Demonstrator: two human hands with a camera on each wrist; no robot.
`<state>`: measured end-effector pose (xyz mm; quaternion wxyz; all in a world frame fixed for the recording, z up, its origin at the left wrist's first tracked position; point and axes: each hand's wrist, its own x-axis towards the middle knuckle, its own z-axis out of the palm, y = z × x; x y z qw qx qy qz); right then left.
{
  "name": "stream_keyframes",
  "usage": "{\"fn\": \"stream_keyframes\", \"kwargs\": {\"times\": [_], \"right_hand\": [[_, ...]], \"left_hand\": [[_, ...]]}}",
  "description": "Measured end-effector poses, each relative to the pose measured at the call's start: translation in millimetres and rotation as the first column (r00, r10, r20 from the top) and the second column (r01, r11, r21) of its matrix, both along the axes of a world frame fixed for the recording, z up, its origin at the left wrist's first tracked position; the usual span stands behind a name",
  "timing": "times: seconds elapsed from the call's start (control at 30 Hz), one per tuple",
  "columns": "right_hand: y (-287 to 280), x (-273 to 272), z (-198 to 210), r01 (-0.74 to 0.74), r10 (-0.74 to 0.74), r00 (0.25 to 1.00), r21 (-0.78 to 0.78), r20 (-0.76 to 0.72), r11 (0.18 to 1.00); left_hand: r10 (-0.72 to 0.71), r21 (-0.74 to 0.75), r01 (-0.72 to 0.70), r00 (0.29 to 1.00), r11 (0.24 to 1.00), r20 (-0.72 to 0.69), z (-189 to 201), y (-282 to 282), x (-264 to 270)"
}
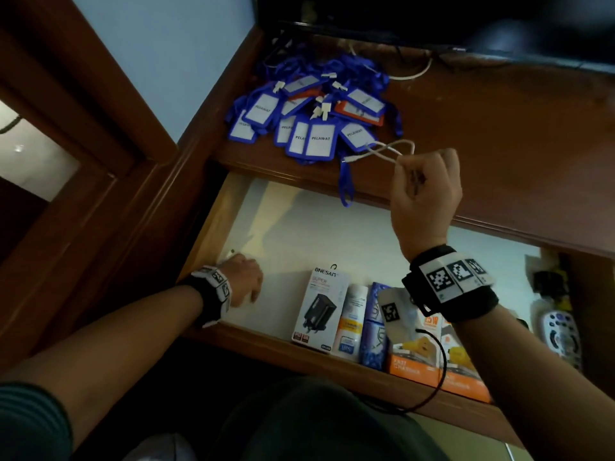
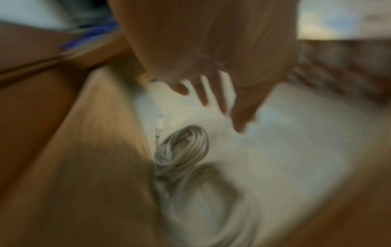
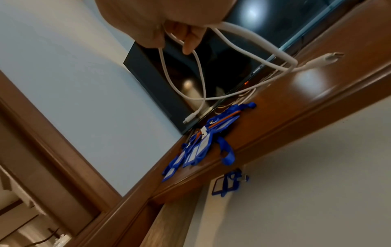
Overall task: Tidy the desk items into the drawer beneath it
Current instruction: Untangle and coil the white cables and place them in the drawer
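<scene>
My right hand [image 1: 422, 181] is raised over the desk edge and grips a looped white cable [image 1: 387, 151]; in the right wrist view the white cable [image 3: 211, 70] hangs from the curled fingers [image 3: 190, 40] with both plugs free. My left hand [image 1: 241, 277] is down in the open drawer [image 1: 332, 234] at its left wall. In the blurred left wrist view its fingers [image 2: 209, 93] spread straight above a coiled grey-white cable [image 2: 184, 148] lying against the drawer wall. A heap of blue badge holders [image 1: 309, 114] with lanyards lies on the desk [image 1: 499, 144].
Boxed chargers [image 1: 319, 311] and other packets [image 1: 376, 324] line the drawer's front. A remote control [image 1: 559, 334] lies at its right end. A dark monitor [image 1: 432, 18] stands at the desk's back with cables behind it. One blue lanyard [image 1: 346, 184] droops over the desk edge.
</scene>
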<state>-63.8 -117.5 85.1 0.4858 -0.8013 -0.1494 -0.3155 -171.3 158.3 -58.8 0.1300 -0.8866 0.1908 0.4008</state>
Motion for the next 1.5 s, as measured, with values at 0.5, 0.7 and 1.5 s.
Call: {"fn": "stream_keyframes", "kwargs": {"times": [0.5, 0.7, 1.5], "right_hand": [[11, -20, -18, -0.25, 0.245, 0.966, -0.055, -0.076, 0.967], [20, -22, -21, -0.299, 0.292, 0.95, -0.058, -0.108, 0.953], [-49, -53, 5, -0.318, 0.291, 0.867, 0.0, -0.404, 0.948]], "left_hand": [[0.563, -0.024, -0.579, 0.781, 0.815, 0.269, 5, 11, 5], [0.594, -0.041, -0.593, 0.796, 0.804, 0.119, -1, 27, 10], [0.657, -0.965, -0.228, 0.749, 0.132, -0.087, 115, -121, 27]]}}
